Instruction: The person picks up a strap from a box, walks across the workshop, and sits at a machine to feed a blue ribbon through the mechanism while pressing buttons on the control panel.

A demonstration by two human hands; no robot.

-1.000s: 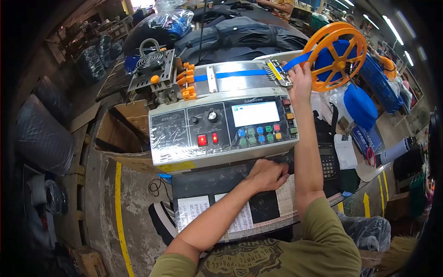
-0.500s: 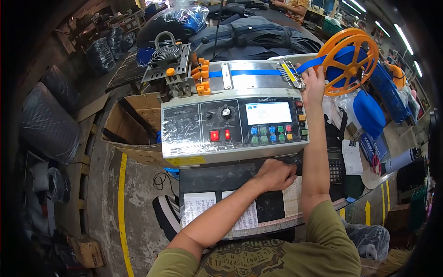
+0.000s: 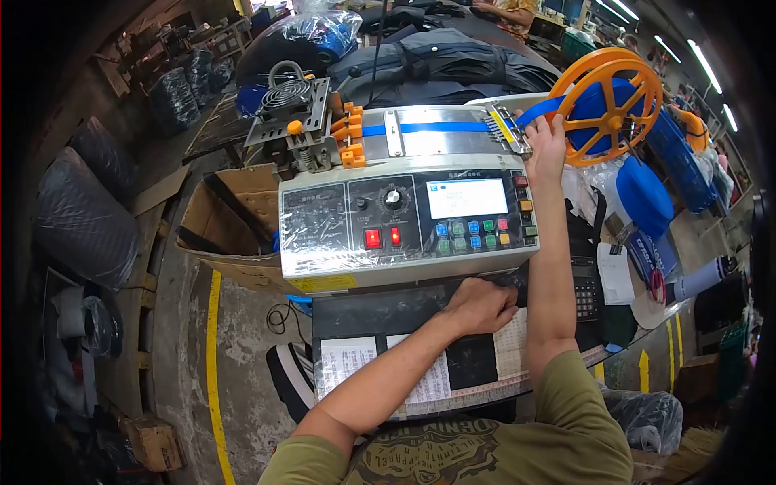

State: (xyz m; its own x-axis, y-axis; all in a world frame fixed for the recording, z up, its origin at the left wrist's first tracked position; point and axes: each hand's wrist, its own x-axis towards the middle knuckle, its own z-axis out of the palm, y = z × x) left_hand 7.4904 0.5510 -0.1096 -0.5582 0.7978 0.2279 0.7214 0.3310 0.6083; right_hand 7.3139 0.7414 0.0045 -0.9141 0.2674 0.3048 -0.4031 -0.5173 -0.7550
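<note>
My left hand [image 3: 482,305] rests on the dark work surface in front of the machine, its fingers curled into a loose fist. At the machine's right end my right hand [image 3: 546,145] is raised, fingers stretched up and apart, fingertips right at the lower edge of a blue strap [image 3: 540,111]. That strap runs from an orange reel [image 3: 612,117] through a toothed metal guide [image 3: 508,129]. It continues flat across the top of the strap-cutting machine [image 3: 404,218] to orange clamps [image 3: 350,133]. The machine's screen and red switches are lit.
Printed sheets [image 3: 347,356] and a calculator [image 3: 585,283] lie near my forearms. An open cardboard box [image 3: 218,218] stands left of the machine. A blue roll [image 3: 644,196] sits below the reel. Dark fabric items [image 3: 453,69] are piled behind; a person [image 3: 513,16] is at the far side.
The view has shifted very slightly. Both hands stay in nearly the same places, and the reel's spokes show a slightly turned position.
</note>
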